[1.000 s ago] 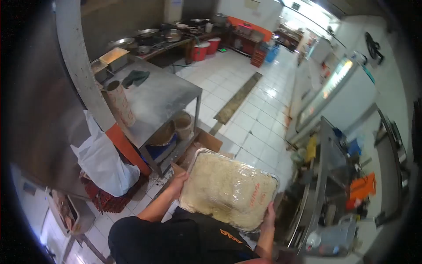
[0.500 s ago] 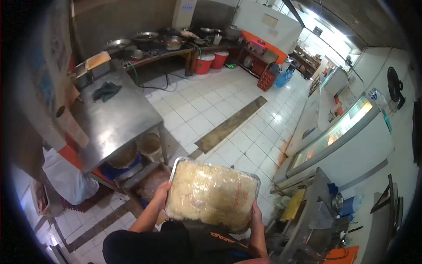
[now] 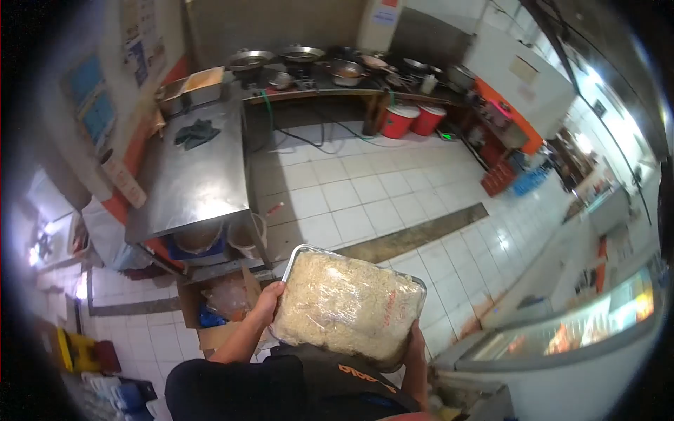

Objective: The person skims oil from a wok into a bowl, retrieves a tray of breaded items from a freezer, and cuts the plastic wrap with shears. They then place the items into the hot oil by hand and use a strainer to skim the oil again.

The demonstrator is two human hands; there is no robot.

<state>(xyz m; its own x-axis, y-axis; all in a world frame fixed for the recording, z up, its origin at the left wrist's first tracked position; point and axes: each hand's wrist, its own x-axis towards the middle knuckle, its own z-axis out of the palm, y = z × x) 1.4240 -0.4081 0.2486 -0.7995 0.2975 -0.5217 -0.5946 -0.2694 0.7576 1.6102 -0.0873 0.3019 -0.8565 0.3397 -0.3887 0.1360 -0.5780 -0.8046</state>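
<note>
A metal tray (image 3: 298,253) is held out in front of my body, slightly tilted. Clear plastic wrap covers the pale, crumbly food (image 3: 344,298) filling it, and faint red writing shows on the wrap near the right end. My left hand (image 3: 268,302) grips the tray's left edge, thumb on top. At the opposite edge, my right hand (image 3: 414,342) is closed round the lower right corner; most of its fingers are hidden beneath the tray.
A steel table (image 3: 193,168) with a dark cloth (image 3: 196,134) stands at the left. Below it sits an open cardboard box (image 3: 193,302). Pans line the stove counter (image 3: 316,88) at the back, above red buckets (image 3: 399,122). A glass-fronted display fridge (image 3: 562,337) stands at the right.
My view has turned left, so the room has shifted rightward and the cardboard box shows more fully. The tray stays in both hands, slightly further right in the picture.
</note>
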